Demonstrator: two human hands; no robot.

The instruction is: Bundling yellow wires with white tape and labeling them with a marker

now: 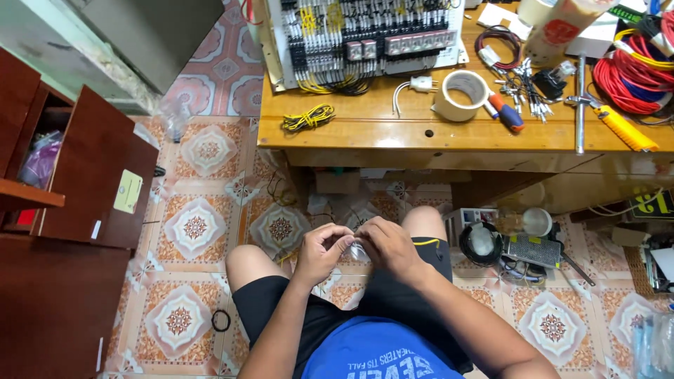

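Wooden workbench (365, 130) fills the upper right of the frame, and a dark red cabinet (84, 175) stands open at the left. From my remote seat I count one wiring panel (365, 38) at the top centre, one coil of red cable (628, 74) at the upper right, one roll of tape (460, 95), one yellow-handled tool (625, 128) and one bundle of yellow wires (307, 118) on the bench. Low in the centre, above the knees, my left hand (319, 251) and right hand (390, 245) meet, both pinched shut on one small clear packet (358, 250) between the fingertips. I judge the risk to be a slip: a sharp tug could tear the packet and scatter its contents across the patterned floor tiles (196, 228), where one black ring (221, 320) already lies.
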